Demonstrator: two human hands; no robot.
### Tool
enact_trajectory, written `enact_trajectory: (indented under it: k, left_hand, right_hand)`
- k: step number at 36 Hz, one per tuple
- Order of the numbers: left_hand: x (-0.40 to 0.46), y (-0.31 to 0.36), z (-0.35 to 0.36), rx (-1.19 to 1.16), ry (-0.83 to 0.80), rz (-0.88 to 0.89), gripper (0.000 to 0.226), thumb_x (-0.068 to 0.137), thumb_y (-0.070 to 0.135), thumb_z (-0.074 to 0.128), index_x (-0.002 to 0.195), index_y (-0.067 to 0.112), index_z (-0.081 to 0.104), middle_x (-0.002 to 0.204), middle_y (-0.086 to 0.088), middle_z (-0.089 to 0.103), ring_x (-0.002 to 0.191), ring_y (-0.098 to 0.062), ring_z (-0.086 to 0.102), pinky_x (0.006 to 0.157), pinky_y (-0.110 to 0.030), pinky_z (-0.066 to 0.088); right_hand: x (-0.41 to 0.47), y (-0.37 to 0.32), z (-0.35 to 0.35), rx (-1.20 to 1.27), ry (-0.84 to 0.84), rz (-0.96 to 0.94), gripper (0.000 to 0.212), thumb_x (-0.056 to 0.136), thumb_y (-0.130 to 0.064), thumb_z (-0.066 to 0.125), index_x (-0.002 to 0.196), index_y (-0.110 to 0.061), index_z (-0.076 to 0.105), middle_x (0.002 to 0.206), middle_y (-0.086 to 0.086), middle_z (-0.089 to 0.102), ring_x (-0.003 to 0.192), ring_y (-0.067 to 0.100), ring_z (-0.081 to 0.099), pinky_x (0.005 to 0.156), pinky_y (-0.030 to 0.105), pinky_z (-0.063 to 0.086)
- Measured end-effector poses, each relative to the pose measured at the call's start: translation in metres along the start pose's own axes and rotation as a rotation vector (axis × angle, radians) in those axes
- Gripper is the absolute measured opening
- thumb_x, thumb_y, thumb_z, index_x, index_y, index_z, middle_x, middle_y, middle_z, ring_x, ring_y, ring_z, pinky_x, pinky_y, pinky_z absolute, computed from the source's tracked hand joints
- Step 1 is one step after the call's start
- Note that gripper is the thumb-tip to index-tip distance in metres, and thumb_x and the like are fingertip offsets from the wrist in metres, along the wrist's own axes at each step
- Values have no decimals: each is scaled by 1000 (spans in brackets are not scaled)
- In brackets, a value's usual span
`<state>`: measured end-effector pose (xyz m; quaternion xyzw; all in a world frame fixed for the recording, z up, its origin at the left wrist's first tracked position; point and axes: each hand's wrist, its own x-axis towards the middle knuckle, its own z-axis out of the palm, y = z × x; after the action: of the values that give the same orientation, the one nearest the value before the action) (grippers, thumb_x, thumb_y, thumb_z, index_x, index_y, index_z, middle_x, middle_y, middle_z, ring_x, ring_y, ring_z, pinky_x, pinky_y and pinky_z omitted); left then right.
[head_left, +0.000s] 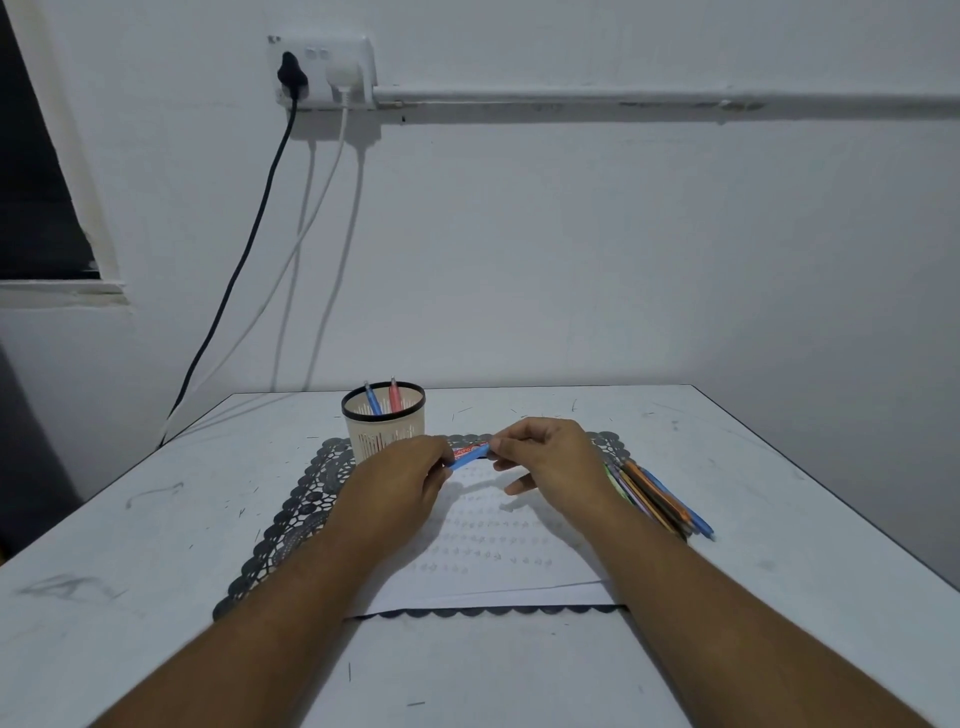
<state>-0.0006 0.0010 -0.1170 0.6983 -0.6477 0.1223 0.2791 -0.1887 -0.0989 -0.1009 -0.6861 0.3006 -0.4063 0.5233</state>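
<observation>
Evidently both hands share one job: the left hand (410, 483) pinches the lower end of a slim blue pen (470, 453) between thumb and fingertips, and the right hand (545, 457) pinches the upper end the same way, its other fingers loosely curled beneath. The pen hangs slanted in the air between them, just above the sheet of paper (498, 561), a grip that would suit pulling a cap off or pressing one on; which of the two cannot be told. Its barrel looks like smooth plastic with a red printed label. Behind the left hand stands a cream pen cup (383, 421) with slotted walls and a dark rim, upright, so the two pens inside lean on that rim. A loose bundle of pens (660, 501) lies on the dark, lace-cut mat (296, 525), handy to the right hand. The white table (156, 571) is scuffed and ink-marked.
</observation>
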Motion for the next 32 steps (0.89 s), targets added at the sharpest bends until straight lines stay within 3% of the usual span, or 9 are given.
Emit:
enact_trajectory:
  k: [6,10,12,15,24,32]
  left_hand:
    - [1,1,-1,12,-7,-9,13,102,29,54,110,33,64,100,14,66,90,-9,57,72,-32,48]
    - [0,1,0,52,-4,-4,12,102,32,53,109,35,62,100,16,66,89,-6,57,66,-26,41]
    - [-1,2,-1,70,-20,2,13,102,32,52,108,35,63,102,16,67,91,-7,58,68,-27,45]
    - [-3,2,-2,81,-22,2,13,102,33,52,105,35,65,101,16,67,93,-7,59,73,-29,50]
    - [-7,5,0,88,-18,0,8,98,37,54,95,33,61,87,14,64,82,-8,57,69,-30,52]
    - [-10,8,1,98,-34,-10,8,96,36,58,89,32,60,84,13,63,79,-9,56,64,-27,47]
  right_hand:
    - [4,-1,-8,-105,-4,-21,8,94,-17,75,97,-14,82,87,1,80,80,17,74,59,31,60]
    - [10,1,-17,-270,-2,6,11,89,-15,80,98,-22,78,68,-4,65,61,16,52,55,30,44]
    - [10,3,-22,-470,-77,65,14,85,-18,84,94,-26,76,70,-8,56,63,13,50,58,26,39]
    - [7,9,-23,-668,-156,168,15,77,-30,90,85,-29,77,86,-9,68,79,9,64,62,25,44]
    - [3,13,-14,-724,-169,155,12,82,-32,87,85,-29,75,83,-15,63,79,5,61,60,25,41]
    - [4,14,-9,-744,-204,90,5,90,-19,78,86,-22,79,80,-11,70,73,2,62,58,19,40]
